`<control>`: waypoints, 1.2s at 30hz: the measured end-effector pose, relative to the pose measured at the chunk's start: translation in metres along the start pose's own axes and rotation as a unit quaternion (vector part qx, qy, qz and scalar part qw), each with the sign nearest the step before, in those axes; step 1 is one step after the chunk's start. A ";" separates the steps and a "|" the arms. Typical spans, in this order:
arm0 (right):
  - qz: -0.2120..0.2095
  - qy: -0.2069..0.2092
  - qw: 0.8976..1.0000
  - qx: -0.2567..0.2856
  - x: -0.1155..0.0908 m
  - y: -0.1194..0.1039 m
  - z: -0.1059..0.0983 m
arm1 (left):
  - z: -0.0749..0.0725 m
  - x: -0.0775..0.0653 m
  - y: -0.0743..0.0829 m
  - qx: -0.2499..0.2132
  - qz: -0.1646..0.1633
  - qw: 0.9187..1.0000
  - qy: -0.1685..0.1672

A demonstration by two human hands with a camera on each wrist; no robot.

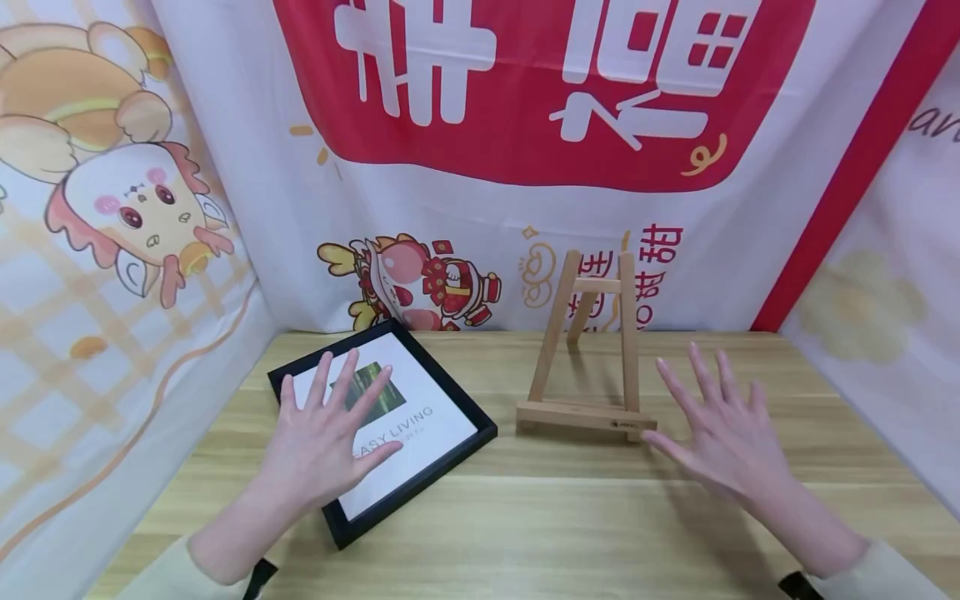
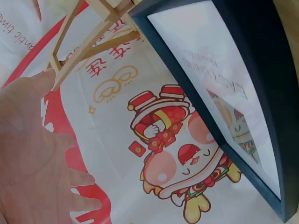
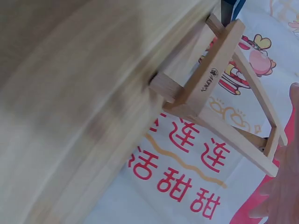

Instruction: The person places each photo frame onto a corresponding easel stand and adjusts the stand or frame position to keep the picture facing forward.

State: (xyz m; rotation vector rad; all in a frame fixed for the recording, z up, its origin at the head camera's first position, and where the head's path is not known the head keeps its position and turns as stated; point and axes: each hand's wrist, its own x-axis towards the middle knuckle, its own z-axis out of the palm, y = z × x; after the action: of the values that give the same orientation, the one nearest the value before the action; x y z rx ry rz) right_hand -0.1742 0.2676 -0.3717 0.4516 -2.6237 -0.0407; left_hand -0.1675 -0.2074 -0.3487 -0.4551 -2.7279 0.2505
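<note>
Picture frame [image 1: 442,382] lies aslant on a wood-grain tabletop [image 1: 525,525], the left hand [image 1: 318,442] splayed above it; the right hand [image 1: 723,437], equally wide, hovers beside a small easel [image 1: 628,350].

Neither hand grips anything; whether the right thumb [image 1: 667,447] brushes the easel's ledge [image 1: 585,414] cannot be told. A sideways nudge there could skew or tip the slim-legged stand; a one-sided grasp of the frame could swing a hard corner into the tabletop, and fingertips on its reflective front would probably smudge it. Black, square-cornered edging surrounds a white insert [image 1: 397,475] lettered "EASY LIVING" with a dark green patch [image 1: 390,400]. Pale, smooth-looking wood forms the easel: converging uprights, a crossbar [image 1: 597,285], a rear leg [image 1: 582,317].
</note>
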 end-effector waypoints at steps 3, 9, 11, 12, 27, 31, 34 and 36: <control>-0.003 -0.003 1.000 0.005 0.006 -0.003 -0.002 | 0.000 -0.001 -0.003 -0.004 -0.004 1.000 0.003; -0.027 0.003 1.000 0.015 0.024 -0.012 -0.006 | -0.001 -0.003 -0.010 -0.009 -0.009 1.000 0.011; -0.038 0.006 0.999 0.019 0.031 -0.016 -0.007 | -0.001 -0.004 -0.013 -0.017 -0.012 1.000 0.012; -0.044 0.006 0.999 0.022 0.035 -0.019 -0.007 | -0.001 -0.004 -0.015 -0.019 -0.014 1.000 0.011; -0.152 -0.029 0.986 0.070 0.100 -0.072 0.003 | 0.008 -0.014 -0.041 -0.098 -0.074 0.992 -0.025; -0.173 -0.053 0.979 0.096 0.121 -0.089 0.009 | 0.014 -0.016 -0.047 -0.128 -0.093 0.987 -0.031; -0.195 -0.064 0.970 0.132 0.135 -0.101 0.015 | 0.018 -0.018 -0.050 -0.142 -0.108 0.983 -0.036; -0.203 -0.074 0.962 0.165 0.142 -0.109 0.020 | 0.022 -0.020 -0.051 -0.146 -0.116 0.982 -0.041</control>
State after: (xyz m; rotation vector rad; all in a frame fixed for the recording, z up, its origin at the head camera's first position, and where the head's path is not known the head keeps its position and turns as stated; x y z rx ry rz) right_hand -0.2688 0.1180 -0.3374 1.1387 -2.6417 0.2419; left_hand -0.1726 -0.2644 -0.3638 -0.2002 -2.8764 -0.2005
